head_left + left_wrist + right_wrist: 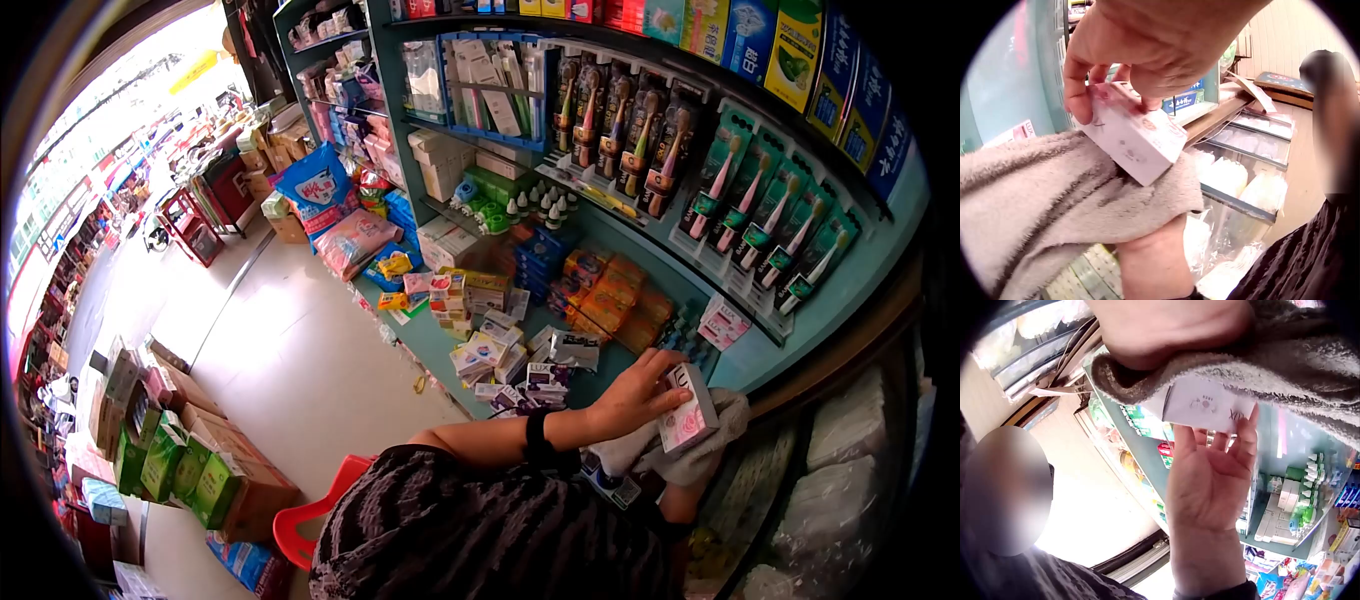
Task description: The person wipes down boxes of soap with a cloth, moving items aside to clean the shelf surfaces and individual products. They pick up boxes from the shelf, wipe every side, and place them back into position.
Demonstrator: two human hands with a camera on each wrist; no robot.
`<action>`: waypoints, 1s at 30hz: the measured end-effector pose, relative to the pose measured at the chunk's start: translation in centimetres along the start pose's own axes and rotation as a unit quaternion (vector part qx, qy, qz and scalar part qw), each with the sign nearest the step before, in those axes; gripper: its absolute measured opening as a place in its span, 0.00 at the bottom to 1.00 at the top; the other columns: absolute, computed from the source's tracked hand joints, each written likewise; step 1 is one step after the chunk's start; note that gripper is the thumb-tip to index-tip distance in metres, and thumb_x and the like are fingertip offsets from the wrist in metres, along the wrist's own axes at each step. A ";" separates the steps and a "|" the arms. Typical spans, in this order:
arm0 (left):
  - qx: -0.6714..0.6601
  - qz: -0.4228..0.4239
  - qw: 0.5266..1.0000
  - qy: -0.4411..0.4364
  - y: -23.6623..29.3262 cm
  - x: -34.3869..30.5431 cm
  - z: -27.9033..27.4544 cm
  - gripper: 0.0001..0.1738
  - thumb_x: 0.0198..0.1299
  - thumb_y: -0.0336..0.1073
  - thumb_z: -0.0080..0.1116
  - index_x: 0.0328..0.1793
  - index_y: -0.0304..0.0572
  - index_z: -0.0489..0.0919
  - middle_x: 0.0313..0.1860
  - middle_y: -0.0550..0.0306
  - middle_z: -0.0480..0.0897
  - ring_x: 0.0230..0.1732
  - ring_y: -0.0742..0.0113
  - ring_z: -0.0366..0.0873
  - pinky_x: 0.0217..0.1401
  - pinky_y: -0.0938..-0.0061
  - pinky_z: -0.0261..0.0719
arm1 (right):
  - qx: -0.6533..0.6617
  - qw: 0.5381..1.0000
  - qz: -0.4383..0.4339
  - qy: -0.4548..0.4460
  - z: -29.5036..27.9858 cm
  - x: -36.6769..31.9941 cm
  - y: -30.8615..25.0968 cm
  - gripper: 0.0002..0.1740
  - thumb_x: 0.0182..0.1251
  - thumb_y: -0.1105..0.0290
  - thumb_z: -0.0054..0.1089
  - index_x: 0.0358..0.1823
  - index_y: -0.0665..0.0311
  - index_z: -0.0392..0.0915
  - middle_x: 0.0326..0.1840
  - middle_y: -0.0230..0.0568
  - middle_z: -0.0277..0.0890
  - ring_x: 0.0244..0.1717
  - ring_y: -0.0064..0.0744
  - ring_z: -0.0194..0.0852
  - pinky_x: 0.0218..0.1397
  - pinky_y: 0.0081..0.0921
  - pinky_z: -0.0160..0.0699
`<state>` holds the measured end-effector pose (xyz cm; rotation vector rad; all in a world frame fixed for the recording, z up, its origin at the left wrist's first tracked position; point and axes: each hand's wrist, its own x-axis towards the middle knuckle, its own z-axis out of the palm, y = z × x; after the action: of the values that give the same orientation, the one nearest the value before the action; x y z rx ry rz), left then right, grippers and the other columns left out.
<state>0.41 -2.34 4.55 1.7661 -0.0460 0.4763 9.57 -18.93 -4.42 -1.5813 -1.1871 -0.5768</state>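
Observation:
My left hand [640,395], with a black band at its wrist, grips a white and pink LUX soap box [687,420] from above. In the left wrist view, its fingers lie along one side of the box. A grey-beige towel [735,415] covers my right hand, whose bare wrist [1157,250] comes out below the cloth. The box rests against the towel, in front of the shelf unit. Under the cloth, the right fingers are hidden, and I cannot tell how they hold it.
Several soap boxes [495,350] lie piled on the green shelf ledge [440,370]. Packaged toothbrushes [735,180] hang above. Plastic-wrapped goods [845,470] stand at the right. A red stool [300,520] is beside me, and cartons [215,430] stand on the left floor.

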 end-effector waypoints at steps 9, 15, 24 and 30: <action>-0.104 -0.015 0.982 -0.156 2.5 -1.3 1.8 0.48 0.59 0.50 0.52 0.75 0.36 0.39 0.67 0.39 0.57 0.68 0.51 0.54 0.68 0.66 0.55 | 0.365 0.880 0.279 0.119 1.7 -2.4 3.2 0.34 0.69 0.48 0.40 0.70 0.57 0.47 0.68 0.42 0.51 0.67 0.36 0.53 0.67 0.36 0.56; -0.083 0.008 0.973 -0.213 0.5 -1.0 1.9 0.47 0.55 0.42 0.53 0.76 0.44 0.40 0.72 0.40 0.50 0.72 0.48 0.49 0.68 0.66 0.56 | 0.779 0.543 0.305 0.073 0.7 -10.6 14.5 0.35 0.70 0.46 0.34 0.72 0.52 0.41 0.72 0.36 0.45 0.73 0.34 0.43 0.73 0.35 0.46; 0.045 -0.025 0.983 -0.176 1.9 -2.1 2.0 0.46 0.54 0.40 0.57 0.75 0.41 0.45 0.59 0.36 0.63 0.57 0.42 0.66 0.55 0.65 0.70 | 0.374 0.880 0.288 0.050 -0.4 -3.2 3.4 0.30 0.71 0.52 0.39 0.66 0.64 0.53 0.63 0.49 0.61 0.60 0.41 0.66 0.57 0.36 0.72; 0.079 0.055 0.983 -0.155 0.8 -2.0 2.4 0.48 0.52 0.39 0.57 0.75 0.41 0.43 0.59 0.39 0.65 0.55 0.47 0.69 0.53 0.66 0.73 | 0.393 0.817 0.383 0.179 -0.5 -1.2 2.5 0.26 0.69 0.53 0.43 0.59 0.65 0.60 0.54 0.47 0.66 0.49 0.39 0.73 0.48 0.33 0.76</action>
<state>-0.89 -5.25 4.20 1.9881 -0.3337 0.2853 11.44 -19.80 -6.38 -1.0114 -0.3231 0.1629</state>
